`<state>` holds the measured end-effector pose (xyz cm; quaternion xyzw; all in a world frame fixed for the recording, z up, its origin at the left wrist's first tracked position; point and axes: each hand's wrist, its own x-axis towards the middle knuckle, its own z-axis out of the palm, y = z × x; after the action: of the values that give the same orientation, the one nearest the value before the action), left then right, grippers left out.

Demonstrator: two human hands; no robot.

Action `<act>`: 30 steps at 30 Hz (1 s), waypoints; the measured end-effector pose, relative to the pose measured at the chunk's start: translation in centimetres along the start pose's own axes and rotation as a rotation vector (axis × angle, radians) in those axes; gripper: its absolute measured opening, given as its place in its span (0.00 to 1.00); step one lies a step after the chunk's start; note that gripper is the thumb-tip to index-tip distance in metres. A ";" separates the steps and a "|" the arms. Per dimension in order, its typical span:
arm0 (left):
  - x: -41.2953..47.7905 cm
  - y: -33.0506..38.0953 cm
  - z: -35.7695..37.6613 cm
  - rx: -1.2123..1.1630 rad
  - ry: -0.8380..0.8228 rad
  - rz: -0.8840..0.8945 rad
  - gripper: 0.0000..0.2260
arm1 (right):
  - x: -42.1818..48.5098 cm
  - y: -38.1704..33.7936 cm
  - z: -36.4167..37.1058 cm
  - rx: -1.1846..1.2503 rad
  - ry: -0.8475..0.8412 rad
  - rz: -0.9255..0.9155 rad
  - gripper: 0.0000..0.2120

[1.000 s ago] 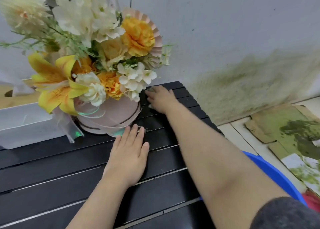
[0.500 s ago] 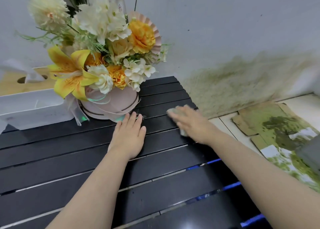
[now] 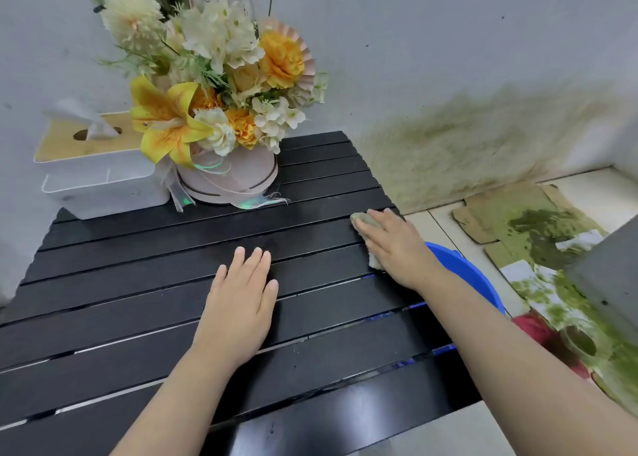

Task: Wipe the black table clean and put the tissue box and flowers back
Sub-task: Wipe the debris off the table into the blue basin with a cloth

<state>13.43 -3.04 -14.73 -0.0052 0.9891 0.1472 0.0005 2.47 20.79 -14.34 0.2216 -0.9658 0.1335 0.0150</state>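
The black slatted table point(image 3: 138, 283) fills the lower left. My left hand point(image 3: 238, 300) lies flat on its middle slats, fingers straight. At the table's right edge my right hand point(image 3: 397, 248) presses a stained pale cloth point(image 3: 362, 220) onto the slats; the cloth peeks out beyond the fingertips and under the palm. A yellow and white flower arrangement point(image 3: 214, 86) in a round pink box point(image 3: 231, 179) stands at the back of the table. Left of it sits a white tissue box point(image 3: 100, 176) with a wooden lid, a tissue sticking up.
A grey wall point(image 3: 448, 41) with a green mouldy patch runs behind the table. A blue basin point(image 3: 459, 269) sits on the floor under the table's right edge. Stained cardboard point(image 3: 518, 220) and paper scraps lie on the floor to the right, next to a grey block point(image 3: 611, 276).
My right hand has swept the cloth from beside the flower box out to the table's right edge. My left hand has slid back from the flower box toward me, still flat.
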 end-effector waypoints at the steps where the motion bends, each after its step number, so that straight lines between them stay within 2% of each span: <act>1: -0.9 -0.3 0.2 0.027 0.011 -0.019 0.36 | 0.8 0.0 0.3 0.004 -0.004 0.105 0.21; 2: -1.6 -0.8 0.5 0.057 0.024 -0.034 0.36 | 0.9 -0.7 0.9 -0.013 0.000 0.128 0.21; 3: -2.0 -1.2 0.6 0.083 0.029 -0.049 0.35 | -0.1 -2.2 1.5 -0.048 0.008 0.060 0.22; 6: -2.4 -2.3 1.4 0.095 0.015 -0.088 0.36 | -7.0 -8.1 2.1 -0.028 0.064 -0.346 0.22; 8: -2.2 -2.6 1.4 0.053 -0.001 -0.077 0.37 | -10.9 -9.9 2.2 0.008 -0.027 -0.521 0.20; 10: -2.3 -2.9 0.8 0.002 -0.020 -0.062 0.38 | -10.6 -9.3 2.0 -0.004 -0.078 -0.580 0.20; 12: -2.8 -4.3 -0.2 -0.006 -0.004 -0.069 0.38 | -6.9 -7.6 2.2 -0.067 -0.060 -0.526 0.20; 14: -4.0 -6.5 -1.2 0.017 0.047 -0.101 0.37 | -1.2 -5.9 2.3 -0.081 -0.008 -0.279 0.21; 16: -5.7 -8.7 -2.1 0.045 0.068 -0.142 0.37 | 3.2 -6.4 2.8 -0.083 -0.043 -0.034 0.21; 17: -6.4 -9.8 -2.5 0.063 0.069 -0.163 0.37 | 4.3 -7.8 3.3 -0.085 -0.039 -0.026 0.21; 19: -7.4 -11.6 -3.1 0.092 0.062 -0.207 0.37 | 3.7 -12.7 4.8 -0.085 -0.041 -0.239 0.22; 22: -8.3 -13.7 -3.4 0.119 0.049 -0.258 0.37 | -2.7 -19.9 5.8 -0.044 -0.008 -0.738 0.23; 23: -8.5 -14.2 -3.3 0.108 0.046 -0.272 0.37 | -4.6 -20.9 5.6 0.008 -0.036 -0.841 0.21; 25: -8.6 -15.0 -3.1 0.086 0.037 -0.289 0.37 | -4.6 -20.4 4.8 0.024 -0.099 -0.905 0.20; 27: -8.5 -15.5 -2.9 0.079 0.028 -0.284 0.36 | -1.0 -18.8 4.8 -0.080 -0.028 -0.806 0.20; 30: -8.4 -15.6 -2.8 0.073 0.040 -0.273 0.36 | 6.5 -16.8 5.0 -0.159 -0.039 -0.340 0.20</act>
<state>22.00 -18.66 -16.61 -0.1427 0.9837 0.1095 0.0013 4.00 2.14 -14.42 0.3821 -0.9221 0.0479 0.0363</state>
